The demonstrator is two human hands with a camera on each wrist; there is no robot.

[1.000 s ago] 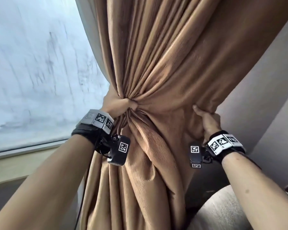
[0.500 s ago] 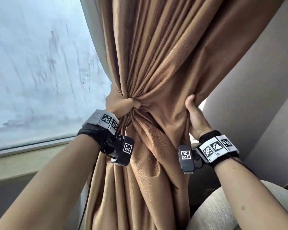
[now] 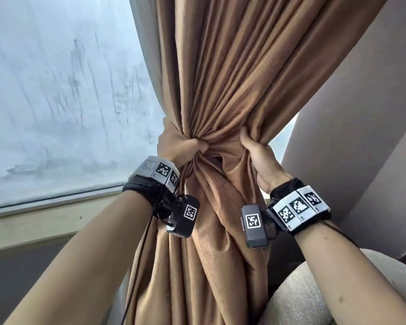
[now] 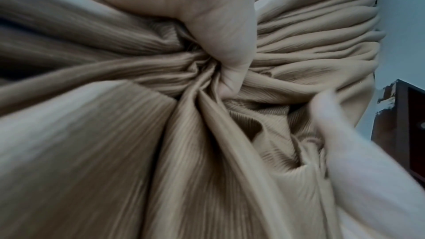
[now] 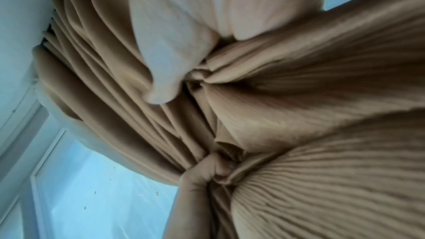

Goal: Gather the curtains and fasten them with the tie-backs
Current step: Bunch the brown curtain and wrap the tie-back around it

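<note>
While the left hand (image 3: 178,146) clamps the curtain (image 3: 220,90) into a waist, the right hand (image 3: 258,156) grips folds beside it; gathering nearly complete, no tie-back visible, fastening remains.

right hand (image 3: 259,158) nearer left (curtain (image 3: 220,90) tighter)

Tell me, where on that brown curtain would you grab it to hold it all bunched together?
Probably at the narrow waist of the curtain, where the folds pinch together. The left hand grips it there from the window side, and the right hand holds the outer edge from the other side. Above and below, the cloth fans out too wide to close a hand round.
</note>
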